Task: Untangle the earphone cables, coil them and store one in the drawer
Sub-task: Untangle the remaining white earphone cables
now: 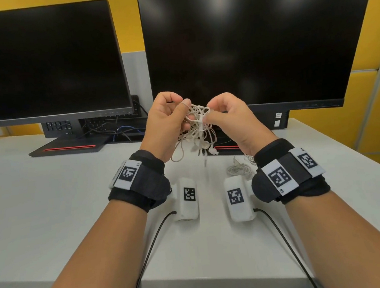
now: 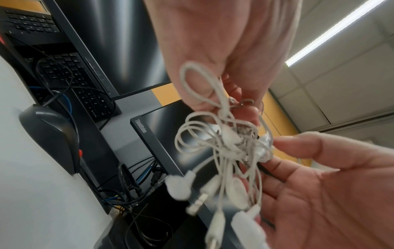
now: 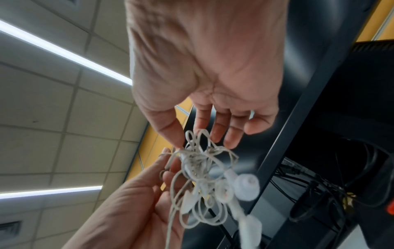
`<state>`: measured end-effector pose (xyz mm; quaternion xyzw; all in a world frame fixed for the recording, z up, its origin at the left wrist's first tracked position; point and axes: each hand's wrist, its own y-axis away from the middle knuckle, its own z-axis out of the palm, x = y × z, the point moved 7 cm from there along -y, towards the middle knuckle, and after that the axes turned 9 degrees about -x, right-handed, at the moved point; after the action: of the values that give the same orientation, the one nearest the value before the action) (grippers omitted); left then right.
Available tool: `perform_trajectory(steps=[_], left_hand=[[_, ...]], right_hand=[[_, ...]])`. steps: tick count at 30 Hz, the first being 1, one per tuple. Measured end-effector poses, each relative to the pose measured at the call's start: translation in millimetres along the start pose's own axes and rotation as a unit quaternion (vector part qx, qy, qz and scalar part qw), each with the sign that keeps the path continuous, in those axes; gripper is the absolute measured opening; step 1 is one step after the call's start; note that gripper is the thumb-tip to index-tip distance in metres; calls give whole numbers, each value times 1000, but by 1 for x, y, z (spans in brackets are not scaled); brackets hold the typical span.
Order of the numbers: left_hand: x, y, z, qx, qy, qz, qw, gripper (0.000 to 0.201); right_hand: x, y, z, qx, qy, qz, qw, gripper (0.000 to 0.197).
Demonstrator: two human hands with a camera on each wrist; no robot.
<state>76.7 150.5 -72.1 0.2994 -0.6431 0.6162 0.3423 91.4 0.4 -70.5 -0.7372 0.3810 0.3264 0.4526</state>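
A tangled bunch of white earphone cables (image 1: 197, 125) hangs in the air above the white desk (image 1: 51, 203), held between both hands. My left hand (image 1: 185, 114) grips its upper left side, with one loop over the thumb (image 2: 198, 91). My right hand (image 1: 208, 115) pinches a strand on the right between thumb and forefinger (image 3: 202, 128). Earbuds (image 2: 178, 187) and a jack plug (image 2: 198, 202) dangle below the knot (image 3: 200, 165). A second white earphone bundle (image 1: 240, 168) lies on the desk under my right wrist. No drawer is in view.
Two dark monitors (image 1: 44, 60) (image 1: 255, 40) stand at the back of the desk on black bases with red stripes (image 1: 68, 148). Behind them are a keyboard (image 2: 70, 74), a black mouse (image 2: 49, 134) and loose dark and blue cables (image 1: 125, 129). The desk's front edge (image 1: 197, 282) is close.
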Motion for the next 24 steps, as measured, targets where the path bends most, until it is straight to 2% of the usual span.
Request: perform_trajectory(steps=[5, 8, 10, 13, 16, 18, 22, 24], left_hand=[[7, 4, 12, -69, 90, 6, 994, 18], [11, 6, 18, -90, 110, -8, 990, 29], [10, 6, 18, -83, 87, -16, 993, 31], [7, 4, 8, -35, 3, -22, 999, 26], [-1, 3, 1, -24, -16, -64, 998, 18], [-4, 3, 5, -45, -34, -85, 995, 15], [-7, 8, 22, -135, -55, -94, 985, 17], [-6, 7, 22, -135, -62, -90, 985, 18]], right_hand=[[1, 1, 6, -44, -31, -10, 998, 42], [0, 0, 4, -24, -17, -17, 999, 19], [3, -1, -4, 12, -12, -7, 1000, 6], [5, -2, -12, 51, -40, 1, 998, 12], [8, -1, -15, 53, -105, 23, 993, 15], [6, 0, -11, 31, -133, 24, 990, 15], [3, 2, -4, 23, -91, 7, 996, 14], [4, 1, -6, 40, -74, 14, 996, 14]])
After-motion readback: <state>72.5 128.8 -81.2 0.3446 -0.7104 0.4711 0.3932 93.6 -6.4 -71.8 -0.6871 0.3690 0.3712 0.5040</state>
